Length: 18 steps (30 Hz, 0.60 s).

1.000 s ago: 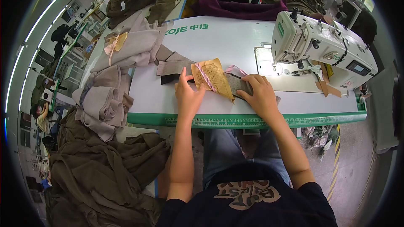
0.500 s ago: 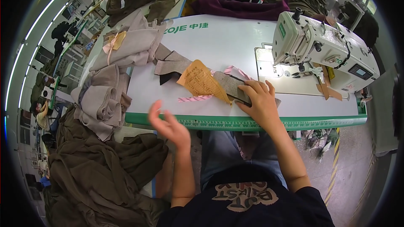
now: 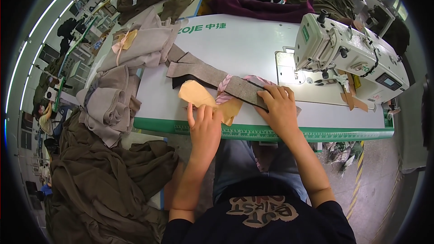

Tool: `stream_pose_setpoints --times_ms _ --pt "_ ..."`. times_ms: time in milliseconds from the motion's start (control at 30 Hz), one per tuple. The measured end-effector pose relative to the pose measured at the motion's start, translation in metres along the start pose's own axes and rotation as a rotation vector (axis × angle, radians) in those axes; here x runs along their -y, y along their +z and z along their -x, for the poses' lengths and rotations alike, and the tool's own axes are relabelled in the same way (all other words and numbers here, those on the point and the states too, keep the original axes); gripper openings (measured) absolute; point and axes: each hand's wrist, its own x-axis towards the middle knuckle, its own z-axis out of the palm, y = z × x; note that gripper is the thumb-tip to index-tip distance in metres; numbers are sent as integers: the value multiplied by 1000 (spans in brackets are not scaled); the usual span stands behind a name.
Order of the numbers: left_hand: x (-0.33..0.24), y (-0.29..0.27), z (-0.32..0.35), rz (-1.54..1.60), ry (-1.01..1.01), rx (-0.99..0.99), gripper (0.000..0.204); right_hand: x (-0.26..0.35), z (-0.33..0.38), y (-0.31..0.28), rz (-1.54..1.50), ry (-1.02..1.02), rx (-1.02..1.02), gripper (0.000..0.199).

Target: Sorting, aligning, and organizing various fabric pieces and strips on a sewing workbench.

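Left hand (image 3: 204, 126): fingers together, flat on the tan paper pattern (image 3: 195, 94) at the table's (image 3: 253, 49) near edge.
Right hand (image 3: 281, 108): fingers spread, pressing the grey fabric strip (image 3: 212, 73) beside the sewing machine (image 3: 343, 54).
Strip: light, floppy, likely to slide.
Best hold: flat palms, or pinch an end.

Both hands (image 3: 205, 124) on fabric pieces (image 3: 212, 79)

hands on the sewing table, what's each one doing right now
Left hand: open, fingers flat on the tan paper piece.
Right hand: open, pressing down the grey fabric strip.
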Motion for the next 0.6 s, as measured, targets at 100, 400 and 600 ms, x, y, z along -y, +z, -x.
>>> stream_pose_setpoints --times_ms 100,400,600 --pt "-1 -1 12 16 -71 -7 7 13 -21 1 -14 -104 -32 41" --pt "6 8 13 149 -138 37 23 0 -77 32 -235 -80 226 29" --pt "40 24 5 124 -373 55 21 -25 -111 11 -663 231 486 27"
